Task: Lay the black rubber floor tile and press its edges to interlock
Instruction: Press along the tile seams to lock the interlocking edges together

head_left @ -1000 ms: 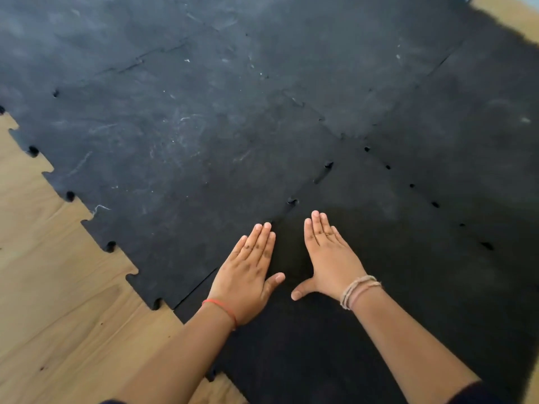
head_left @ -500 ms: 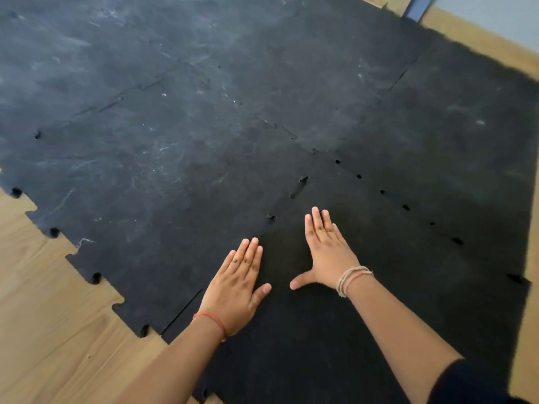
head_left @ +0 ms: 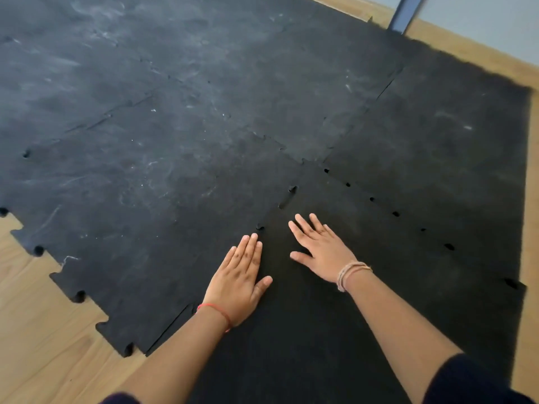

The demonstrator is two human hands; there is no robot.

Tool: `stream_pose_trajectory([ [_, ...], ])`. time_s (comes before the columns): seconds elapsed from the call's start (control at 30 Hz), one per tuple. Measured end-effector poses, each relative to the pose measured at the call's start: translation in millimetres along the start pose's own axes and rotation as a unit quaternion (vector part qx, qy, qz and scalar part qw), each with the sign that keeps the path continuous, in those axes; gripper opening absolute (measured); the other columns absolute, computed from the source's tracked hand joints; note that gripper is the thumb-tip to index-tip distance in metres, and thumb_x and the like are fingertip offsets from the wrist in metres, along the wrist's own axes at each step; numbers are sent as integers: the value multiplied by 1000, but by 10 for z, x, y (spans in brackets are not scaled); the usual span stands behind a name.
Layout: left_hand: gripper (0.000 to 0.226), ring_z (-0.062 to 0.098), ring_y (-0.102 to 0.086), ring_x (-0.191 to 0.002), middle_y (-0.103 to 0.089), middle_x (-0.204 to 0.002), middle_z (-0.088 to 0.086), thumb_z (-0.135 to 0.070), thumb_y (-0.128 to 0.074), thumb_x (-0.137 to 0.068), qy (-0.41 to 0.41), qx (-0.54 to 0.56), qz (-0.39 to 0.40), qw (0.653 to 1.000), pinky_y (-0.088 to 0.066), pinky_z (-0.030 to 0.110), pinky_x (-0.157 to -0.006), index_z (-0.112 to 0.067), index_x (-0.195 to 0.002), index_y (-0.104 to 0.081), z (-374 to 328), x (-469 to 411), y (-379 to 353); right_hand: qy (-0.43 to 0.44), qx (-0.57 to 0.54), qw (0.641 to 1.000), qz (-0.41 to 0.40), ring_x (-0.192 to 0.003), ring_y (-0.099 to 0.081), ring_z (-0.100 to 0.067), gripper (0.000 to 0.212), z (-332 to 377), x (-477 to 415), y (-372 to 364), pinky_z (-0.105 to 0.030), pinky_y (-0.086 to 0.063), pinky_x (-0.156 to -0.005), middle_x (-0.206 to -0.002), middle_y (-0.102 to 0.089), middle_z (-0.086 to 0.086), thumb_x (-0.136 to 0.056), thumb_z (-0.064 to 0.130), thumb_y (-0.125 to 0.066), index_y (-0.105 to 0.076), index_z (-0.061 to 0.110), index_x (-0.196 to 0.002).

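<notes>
Laid mat (head_left: 180, 147): black rubber tiles are covering most of the floor in view, their scuffed, chalky surfaces running from the near left to the far right, joined along jigsaw seams.
Wooden floor (head_left: 38, 339): light planks are showing at the near left, along the far right edge and down the right side of the rubber.
Black rubber floor tile (head_left: 379, 287): it is lying flat under both hands at the near right, darker and cleaner than its neighbours; its left edge is meeting the scuffed tile beside it, and its far edge is meeting a tile (head_left: 437, 135) beyond.
Left seam (head_left: 280, 205): small gaps are showing between the tabs just ahead of the fingertips, so the joint is not sitting fully closed there.
Far seam (head_left: 396, 214): a row of small dark holes is running along it toward the right.
Wall and post (head_left: 405, 13): a pale wall and a grey upright are standing at the top right corner.
Left hand (head_left: 239, 278): it is lying palm down, fingers straight and together, gripping nothing, resting across the left seam.
Right hand (head_left: 320, 249): it is lying palm down on the tile, fingers spread open, thumb out, holding nothing, just beside the left hand.
Wristbands: a red thread (head_left: 217, 312) is circling the left wrist, pale cords (head_left: 351, 274) the right.
</notes>
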State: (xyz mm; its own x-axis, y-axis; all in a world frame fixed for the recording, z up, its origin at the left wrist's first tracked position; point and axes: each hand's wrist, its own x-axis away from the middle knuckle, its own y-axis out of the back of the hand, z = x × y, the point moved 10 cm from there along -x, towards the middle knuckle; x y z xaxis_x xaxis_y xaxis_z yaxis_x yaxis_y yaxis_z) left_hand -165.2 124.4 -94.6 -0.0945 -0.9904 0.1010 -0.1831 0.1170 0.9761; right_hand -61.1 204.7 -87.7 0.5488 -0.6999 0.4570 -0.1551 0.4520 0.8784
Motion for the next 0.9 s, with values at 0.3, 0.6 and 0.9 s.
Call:
stream_pose_trajectory([
  [0.3,64,26,-26,-136,-29,-147,11,-48,-8,-95,-25,-3,-3,1000,-8,32,-108,-5,-139,-27,-82,-452,-32,12,84,987,-139,-144,-5,-20,75,-277,-197,68,-37,-14,-116,-155,-4,-5,-91,61,-4,-7,9,-146],
  [0.6,94,8,22,-129,5,-155,1,-52,37,-67,-59,22,62,996,18,28,-107,-14,-145,1,-62,-630,36,38,83,988,-122,-142,15,-17,75,-244,-225,76,-32,6,-115,-152,16,3,-82,63,3,12,18,-142],
  [0.9,67,24,19,-136,17,-146,7,-50,-1,-86,-21,9,7,1000,9,38,-111,-8,-138,9,-241,-424,-11,-57,29,980,-186,-141,8,-18,90,-321,-158,28,-30,1,-114,-154,7,-4,-77,68,18,2,10,-144],
])
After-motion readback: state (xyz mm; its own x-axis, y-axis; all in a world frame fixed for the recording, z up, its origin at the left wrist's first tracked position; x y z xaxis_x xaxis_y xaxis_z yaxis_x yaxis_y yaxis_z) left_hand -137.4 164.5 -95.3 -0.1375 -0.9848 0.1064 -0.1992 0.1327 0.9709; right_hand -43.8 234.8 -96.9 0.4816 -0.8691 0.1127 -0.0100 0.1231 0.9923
